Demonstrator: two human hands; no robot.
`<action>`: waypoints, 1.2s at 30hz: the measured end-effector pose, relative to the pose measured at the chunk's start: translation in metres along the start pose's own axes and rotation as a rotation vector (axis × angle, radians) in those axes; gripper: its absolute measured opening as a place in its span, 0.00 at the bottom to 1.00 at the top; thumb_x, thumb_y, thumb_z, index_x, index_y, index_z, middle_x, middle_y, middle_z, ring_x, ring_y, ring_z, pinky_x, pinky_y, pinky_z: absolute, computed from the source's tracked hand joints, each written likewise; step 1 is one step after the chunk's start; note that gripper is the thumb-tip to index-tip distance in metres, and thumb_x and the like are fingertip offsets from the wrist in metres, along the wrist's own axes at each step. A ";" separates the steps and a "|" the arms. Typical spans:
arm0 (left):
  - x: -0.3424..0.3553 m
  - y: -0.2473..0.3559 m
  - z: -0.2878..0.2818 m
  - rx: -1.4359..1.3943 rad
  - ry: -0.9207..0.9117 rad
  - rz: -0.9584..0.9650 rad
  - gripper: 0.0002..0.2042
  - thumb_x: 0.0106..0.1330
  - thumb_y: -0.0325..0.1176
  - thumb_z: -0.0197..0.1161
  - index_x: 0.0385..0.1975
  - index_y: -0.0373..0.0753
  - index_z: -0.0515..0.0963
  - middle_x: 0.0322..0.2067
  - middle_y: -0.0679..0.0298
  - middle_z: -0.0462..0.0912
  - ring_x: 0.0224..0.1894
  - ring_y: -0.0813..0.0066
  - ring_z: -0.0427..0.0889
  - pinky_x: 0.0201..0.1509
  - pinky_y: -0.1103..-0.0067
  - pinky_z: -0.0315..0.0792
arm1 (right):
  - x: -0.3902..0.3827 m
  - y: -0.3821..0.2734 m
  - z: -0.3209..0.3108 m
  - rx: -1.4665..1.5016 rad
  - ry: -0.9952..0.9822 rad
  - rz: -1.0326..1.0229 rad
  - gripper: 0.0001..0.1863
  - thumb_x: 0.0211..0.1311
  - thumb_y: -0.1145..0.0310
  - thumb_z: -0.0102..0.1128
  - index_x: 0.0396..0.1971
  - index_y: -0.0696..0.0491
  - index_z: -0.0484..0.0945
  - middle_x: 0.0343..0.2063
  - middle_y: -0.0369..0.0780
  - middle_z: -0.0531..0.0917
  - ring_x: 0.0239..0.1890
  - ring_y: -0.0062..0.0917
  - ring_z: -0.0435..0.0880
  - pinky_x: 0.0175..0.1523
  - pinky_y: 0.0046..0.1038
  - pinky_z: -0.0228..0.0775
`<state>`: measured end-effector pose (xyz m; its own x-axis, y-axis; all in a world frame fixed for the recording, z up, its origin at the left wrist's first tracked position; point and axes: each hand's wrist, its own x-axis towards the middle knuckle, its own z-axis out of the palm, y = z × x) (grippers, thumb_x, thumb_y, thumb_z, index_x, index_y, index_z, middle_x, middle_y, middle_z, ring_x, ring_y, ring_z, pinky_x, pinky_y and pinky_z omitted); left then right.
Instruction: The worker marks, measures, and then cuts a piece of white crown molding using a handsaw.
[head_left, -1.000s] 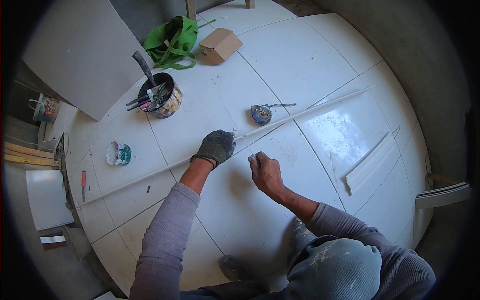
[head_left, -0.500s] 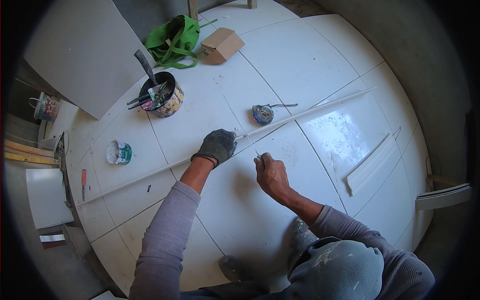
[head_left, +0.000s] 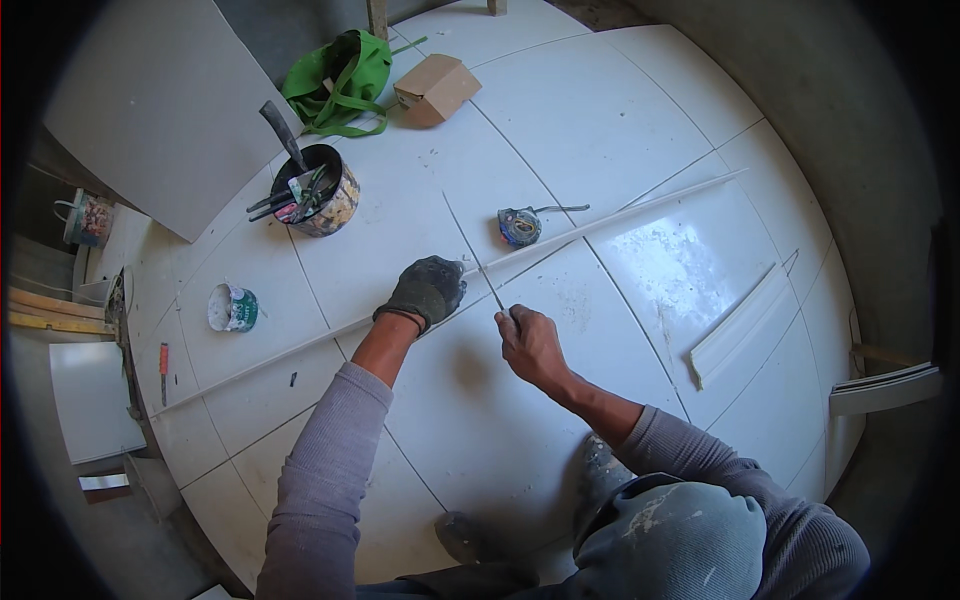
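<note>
A long, thin white trim strip [head_left: 590,232] lies diagonally over the floor tiles. My left hand [head_left: 428,287], in a dark glove, is closed round the strip near its middle. My bare right hand [head_left: 532,345] pinches the near end of a long, narrow dark blade [head_left: 490,282], which looks like a saw blade. It crosses the strip just right of the glove; its teeth are too small to see. Just beyond the strip sits a tape measure [head_left: 520,227].
A black bucket of tools [head_left: 345,200], a small paint tub [head_left: 232,308], a green bag [head_left: 360,75] and a cardboard box [head_left: 437,90] stand beyond the strip. Several short white mouldings [head_left: 740,325] lie at right. An orange-handled tool [head_left: 164,360] is at left.
My right hand has shifted slightly left, and the blade's crossing on the strip has moved a little nearer the glove. The left hand keeps its grip. The whole view has drifted slightly.
</note>
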<state>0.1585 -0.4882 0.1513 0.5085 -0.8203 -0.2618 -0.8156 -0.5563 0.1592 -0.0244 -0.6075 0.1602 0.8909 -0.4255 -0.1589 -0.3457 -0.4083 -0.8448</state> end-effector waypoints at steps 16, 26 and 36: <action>0.007 -0.001 -0.013 -0.033 -0.079 -0.024 0.20 0.68 0.44 0.59 0.53 0.39 0.80 0.46 0.51 0.85 0.50 0.54 0.83 0.60 0.64 0.74 | 0.014 0.015 0.005 0.211 -0.052 0.032 0.17 0.71 0.64 0.55 0.27 0.63 0.72 0.17 0.58 0.76 0.21 0.57 0.77 0.30 0.49 0.66; 0.016 -0.030 -0.045 -0.330 -0.368 -0.028 0.28 0.65 0.50 0.62 0.60 0.37 0.76 0.56 0.49 0.80 0.62 0.52 0.76 0.68 0.66 0.67 | 0.002 0.021 -0.024 0.049 0.099 0.088 0.17 0.72 0.63 0.56 0.29 0.63 0.74 0.15 0.50 0.78 0.18 0.43 0.81 0.27 0.41 0.69; 0.027 -0.044 -0.029 -0.415 -0.512 0.038 0.28 0.64 0.54 0.65 0.56 0.39 0.80 0.52 0.54 0.84 0.53 0.58 0.82 0.62 0.68 0.71 | -0.004 0.017 -0.028 0.256 -0.072 0.219 0.18 0.77 0.61 0.48 0.37 0.64 0.76 0.16 0.43 0.81 0.15 0.29 0.82 0.23 0.31 0.73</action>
<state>0.2158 -0.4896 0.1651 0.2026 -0.7307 -0.6520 -0.6039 -0.6173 0.5042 -0.0420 -0.6347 0.1610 0.8253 -0.4187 -0.3789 -0.4544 -0.0939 -0.8859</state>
